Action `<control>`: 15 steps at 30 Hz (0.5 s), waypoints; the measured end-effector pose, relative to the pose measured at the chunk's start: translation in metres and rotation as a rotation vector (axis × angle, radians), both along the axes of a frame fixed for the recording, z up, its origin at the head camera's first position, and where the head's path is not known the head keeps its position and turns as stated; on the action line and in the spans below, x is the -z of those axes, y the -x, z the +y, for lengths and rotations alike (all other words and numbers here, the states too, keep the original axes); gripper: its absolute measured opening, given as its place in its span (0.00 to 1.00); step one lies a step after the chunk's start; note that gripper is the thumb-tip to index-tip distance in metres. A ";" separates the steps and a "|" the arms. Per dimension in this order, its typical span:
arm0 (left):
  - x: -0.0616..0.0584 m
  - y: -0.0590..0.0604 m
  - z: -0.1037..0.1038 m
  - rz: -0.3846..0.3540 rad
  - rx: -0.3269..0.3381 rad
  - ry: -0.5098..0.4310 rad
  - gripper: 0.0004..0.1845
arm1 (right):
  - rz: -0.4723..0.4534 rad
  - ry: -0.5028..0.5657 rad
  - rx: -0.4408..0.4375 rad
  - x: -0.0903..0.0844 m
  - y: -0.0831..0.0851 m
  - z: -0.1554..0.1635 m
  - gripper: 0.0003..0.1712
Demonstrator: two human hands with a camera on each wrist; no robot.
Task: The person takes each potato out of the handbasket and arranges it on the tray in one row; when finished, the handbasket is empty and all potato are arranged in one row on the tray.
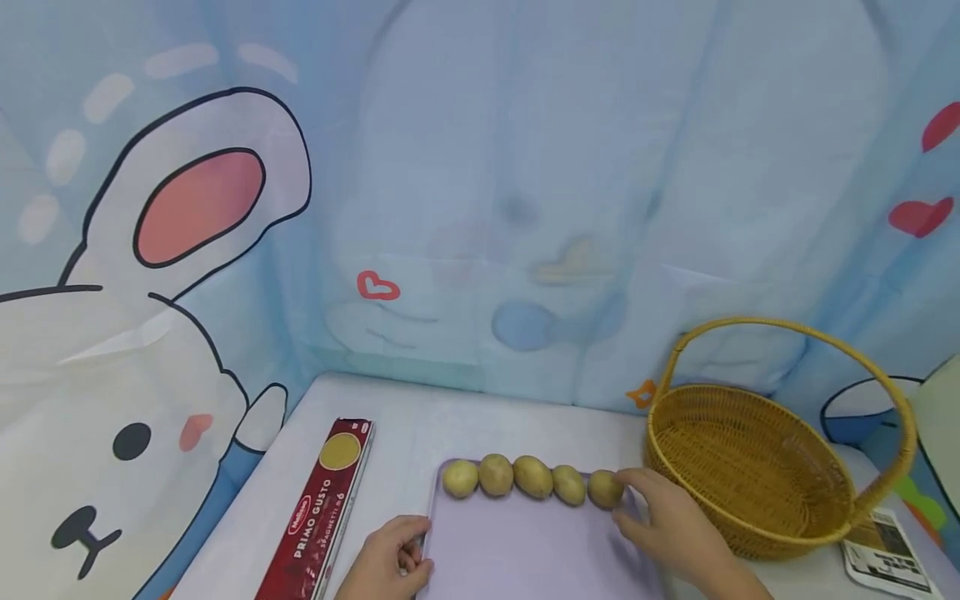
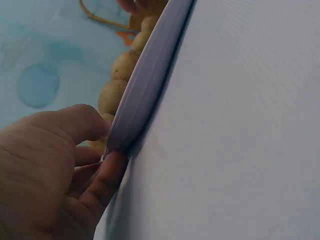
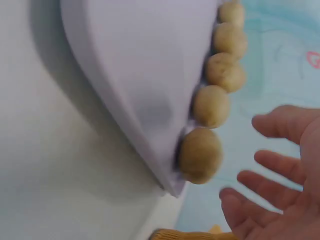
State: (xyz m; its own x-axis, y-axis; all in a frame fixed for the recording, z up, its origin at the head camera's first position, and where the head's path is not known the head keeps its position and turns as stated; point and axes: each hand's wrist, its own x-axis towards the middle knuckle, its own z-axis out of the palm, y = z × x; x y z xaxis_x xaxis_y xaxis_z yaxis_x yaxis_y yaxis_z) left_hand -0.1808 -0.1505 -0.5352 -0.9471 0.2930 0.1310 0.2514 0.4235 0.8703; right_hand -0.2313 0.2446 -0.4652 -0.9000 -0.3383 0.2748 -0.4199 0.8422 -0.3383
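A row of several potatoes [image 1: 532, 477] lies along the far edge of a light purple tray [image 1: 525, 546]. My left hand [image 1: 392, 557] is at the tray's left edge; in the left wrist view its thumb and fingers [image 2: 112, 172] pinch the rim. Beside the rightmost potato [image 3: 200, 156] is my right hand [image 1: 667, 525], its fingers loosely spread. The right wrist view shows a gap between this hand [image 3: 280, 175] and that potato, and nothing in its grasp.
To the left lies a red spaghetti box [image 1: 318, 517]. A wicker basket [image 1: 742, 467] with a tall handle stands at the right, close to my right forearm. Past it lies a printed card or packet [image 1: 888, 554]. A cartoon-print curtain [image 1: 480, 208] hangs behind the white table [image 1: 405, 425].
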 end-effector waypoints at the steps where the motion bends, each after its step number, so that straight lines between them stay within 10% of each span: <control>1: -0.004 -0.002 0.000 0.022 -0.005 0.069 0.26 | -0.008 0.002 -0.005 -0.001 -0.006 -0.001 0.26; 7: -0.039 -0.011 0.003 0.321 -0.093 0.514 0.40 | 0.150 -0.038 -0.092 -0.012 -0.023 -0.009 0.40; 15: -0.092 0.000 0.009 0.615 -0.095 0.861 0.52 | 0.179 -0.223 -0.119 -0.056 -0.023 -0.032 0.53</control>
